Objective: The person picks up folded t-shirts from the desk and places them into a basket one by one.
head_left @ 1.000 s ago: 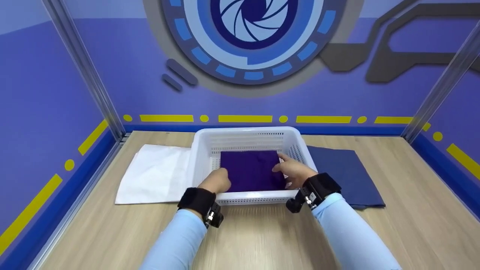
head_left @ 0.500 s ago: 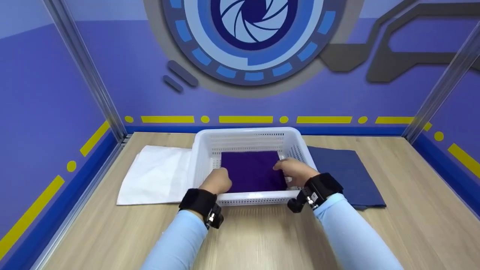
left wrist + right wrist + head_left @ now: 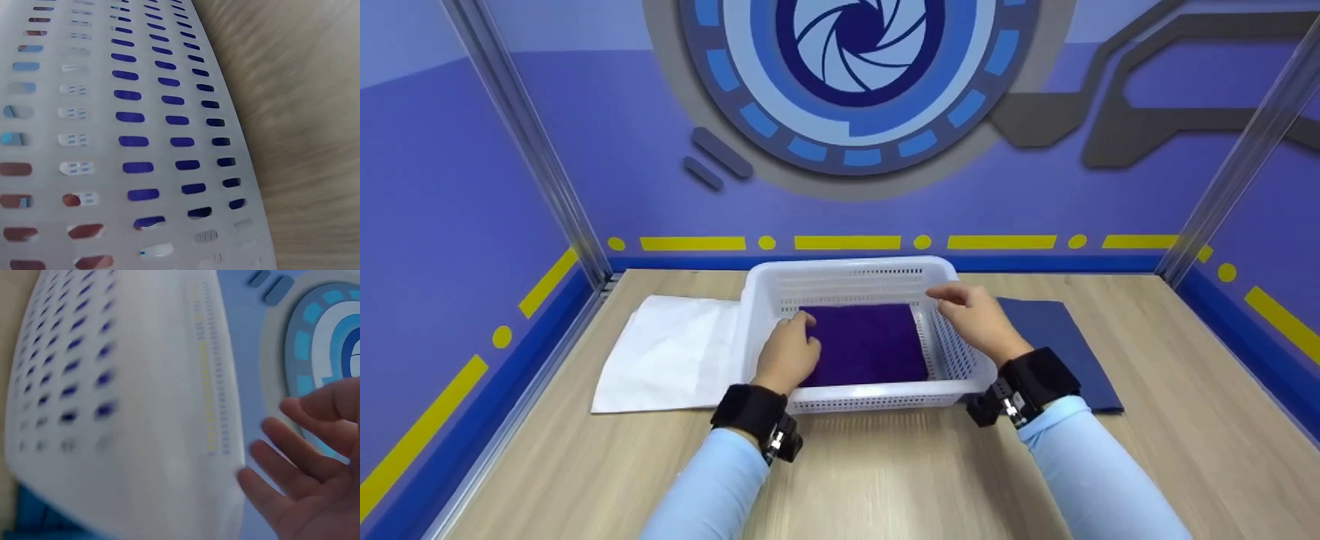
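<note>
A folded dark purple cloth (image 3: pixel 866 345) lies flat on the bottom of a white plastic basket (image 3: pixel 855 391) with slotted walls. My left hand (image 3: pixel 790 352) is over the basket's left side, its fingers relaxed at the cloth's left edge. Above the basket's right wall is my right hand (image 3: pixel 976 319), holding nothing, its fingers loosely bent and apart from the cloth. In the right wrist view the fingers (image 3: pixel 298 467) of that hand spread beside the basket rim. Through the slots of the basket wall (image 3: pixel 101 152) in the left wrist view, purple cloth shows.
Left of the basket lies a folded white cloth (image 3: pixel 667 356), close against its wall. A folded navy cloth (image 3: pixel 1061 345) lies on the right, partly hidden by the right hand and wrist. Behind the wooden table (image 3: pixel 885 465) stands a purple panel wall (image 3: pixel 855 214).
My right hand has let go of the purple cloth's right edge and moved up and right. My left fist has loosened and its fingers have lifted slightly. The cloth stays in the basket.
</note>
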{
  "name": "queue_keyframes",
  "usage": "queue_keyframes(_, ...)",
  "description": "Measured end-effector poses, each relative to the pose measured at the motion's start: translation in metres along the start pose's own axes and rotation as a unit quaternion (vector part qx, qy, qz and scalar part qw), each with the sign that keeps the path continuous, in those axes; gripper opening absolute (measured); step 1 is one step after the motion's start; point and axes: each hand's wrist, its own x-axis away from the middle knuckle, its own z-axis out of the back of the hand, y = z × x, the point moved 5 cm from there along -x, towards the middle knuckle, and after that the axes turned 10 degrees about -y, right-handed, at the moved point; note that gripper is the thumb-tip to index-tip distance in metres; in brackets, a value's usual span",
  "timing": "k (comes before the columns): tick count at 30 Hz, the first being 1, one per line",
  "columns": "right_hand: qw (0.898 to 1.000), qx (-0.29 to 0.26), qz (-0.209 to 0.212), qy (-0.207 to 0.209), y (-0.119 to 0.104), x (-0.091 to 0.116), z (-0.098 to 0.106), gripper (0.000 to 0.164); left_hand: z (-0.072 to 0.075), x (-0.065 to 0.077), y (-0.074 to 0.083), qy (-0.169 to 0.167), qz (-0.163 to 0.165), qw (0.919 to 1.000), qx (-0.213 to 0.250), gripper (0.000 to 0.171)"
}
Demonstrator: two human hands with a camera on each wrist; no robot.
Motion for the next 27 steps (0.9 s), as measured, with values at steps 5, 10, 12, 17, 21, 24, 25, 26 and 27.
queue_keyframes(5, 0.999, 0.019, -0.001, 0.047, 0.026, 0.003, 0.001, 0.046, 0.005, 0.002, 0.003, 0.060, -0.034, 0.9976, -0.003, 0.025)
queue_keyframes(10, 0.998, -0.015, -0.023, 0.056, 0.045, 0.003, -0.002, 0.067, 0.011, 0.008, 0.007, 0.125, -0.084, 0.9885, 0.005, 0.022)
queue_keyframes(12, 0.997, -0.048, -0.035, 0.043, 0.048, 0.005, -0.005, 0.071, 0.014, 0.012, 0.009, 0.155, -0.111, 0.9816, 0.010, 0.020)
queue_keyframes(17, 0.996, -0.081, -0.044, 0.015, 0.049, 0.007, -0.007, 0.072, 0.025, 0.022, 0.010, 0.231, -0.181, 0.9560, 0.001, 0.019)
queue_keyframes(21, 0.995, -0.084, -0.044, 0.014, 0.050, 0.009, -0.006, 0.073, 0.043, 0.024, -0.006, 0.262, -0.178, 0.9484, 0.015, 0.023)
queue_keyframes(24, 0.995, -0.084, -0.045, 0.011, 0.049, 0.009, -0.007, 0.073, 0.060, 0.022, -0.031, 0.253, -0.128, 0.9576, 0.054, 0.028)
queue_keyframes(25, 0.995, -0.083, -0.045, 0.011, 0.049, 0.009, -0.007, 0.073, 0.065, 0.021, -0.041, 0.243, -0.108, 0.9619, 0.065, 0.031)
queue_keyframes(26, 0.996, -0.082, -0.045, 0.011, 0.049, 0.009, -0.008, 0.073, 0.069, 0.019, -0.052, 0.230, -0.087, 0.9665, 0.074, 0.034)
queue_keyframes(27, 0.996, -0.082, -0.045, 0.011, 0.049, 0.009, -0.008, 0.072, 0.073, 0.017, -0.063, 0.217, -0.067, 0.9706, 0.081, 0.037)
